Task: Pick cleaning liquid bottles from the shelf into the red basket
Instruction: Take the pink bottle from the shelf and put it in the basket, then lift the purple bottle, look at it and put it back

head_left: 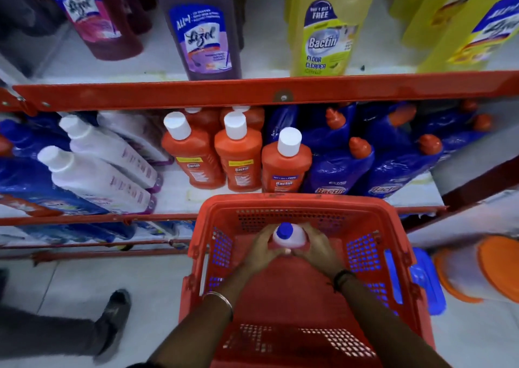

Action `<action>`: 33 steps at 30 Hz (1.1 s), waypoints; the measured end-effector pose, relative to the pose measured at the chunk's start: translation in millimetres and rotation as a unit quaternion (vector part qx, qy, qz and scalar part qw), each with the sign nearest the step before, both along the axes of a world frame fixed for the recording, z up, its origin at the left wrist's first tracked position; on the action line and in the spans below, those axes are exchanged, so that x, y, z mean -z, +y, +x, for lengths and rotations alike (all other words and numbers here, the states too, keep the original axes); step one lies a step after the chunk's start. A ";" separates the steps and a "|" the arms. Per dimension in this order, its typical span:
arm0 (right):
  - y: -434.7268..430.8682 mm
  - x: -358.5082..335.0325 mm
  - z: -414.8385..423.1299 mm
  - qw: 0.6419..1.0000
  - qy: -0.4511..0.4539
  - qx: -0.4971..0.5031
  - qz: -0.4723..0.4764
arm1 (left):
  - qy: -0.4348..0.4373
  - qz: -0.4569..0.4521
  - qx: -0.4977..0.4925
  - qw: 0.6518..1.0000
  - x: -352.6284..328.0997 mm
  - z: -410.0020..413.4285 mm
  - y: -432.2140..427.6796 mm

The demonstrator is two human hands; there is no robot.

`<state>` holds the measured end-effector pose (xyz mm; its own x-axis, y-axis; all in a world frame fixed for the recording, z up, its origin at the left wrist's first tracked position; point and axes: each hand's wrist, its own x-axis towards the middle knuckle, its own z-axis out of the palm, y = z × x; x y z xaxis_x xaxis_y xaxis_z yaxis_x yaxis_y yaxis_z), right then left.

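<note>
Head view. A white bottle with a blue cap (287, 237) is held upright inside the red basket (393, 219), near its far wall, clasped between the left hand (262, 251) and the right hand (318, 248), whose fingers are wrapped around its sides. Behind the basket, orange Bactin bottles (238, 154) are seen standing on the shelf (174, 190), flanked by white bottles (98, 171) and blue bottles (339, 165).

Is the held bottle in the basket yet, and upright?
In and upright: bottle, blue cap up, sits below the basket rim, both hands around it.
</note>
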<state>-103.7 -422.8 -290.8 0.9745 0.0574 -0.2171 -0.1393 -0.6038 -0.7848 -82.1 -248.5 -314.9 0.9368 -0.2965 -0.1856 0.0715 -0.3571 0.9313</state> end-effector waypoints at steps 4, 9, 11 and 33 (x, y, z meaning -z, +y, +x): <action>-0.6 23.0 1.0 1.000 0.018 -0.013 -0.015 | 0.010 0.008 -0.018 1.000 26.3 1.3 -0.9; -0.1 31.2 1.4 1.000 0.024 0.003 -0.018 | 0.033 0.019 -0.028 0.999 34.6 6.6 -3.8; 1.8 28.1 2.0 0.999 0.029 0.012 -0.022 | 0.036 0.021 -0.025 0.999 32.4 7.7 -3.5; 80.3 -263.5 56.2 0.924 -0.359 0.031 0.128 | -0.510 0.136 -0.153 0.836 -275.1 85.7 133.7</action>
<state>-47.4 -342.5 -27.2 0.8653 -0.0429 0.4994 0.4448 -0.3939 -0.8044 3.6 -114.9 -39.8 0.6730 -0.0913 0.7340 -0.5837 -0.6750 0.4512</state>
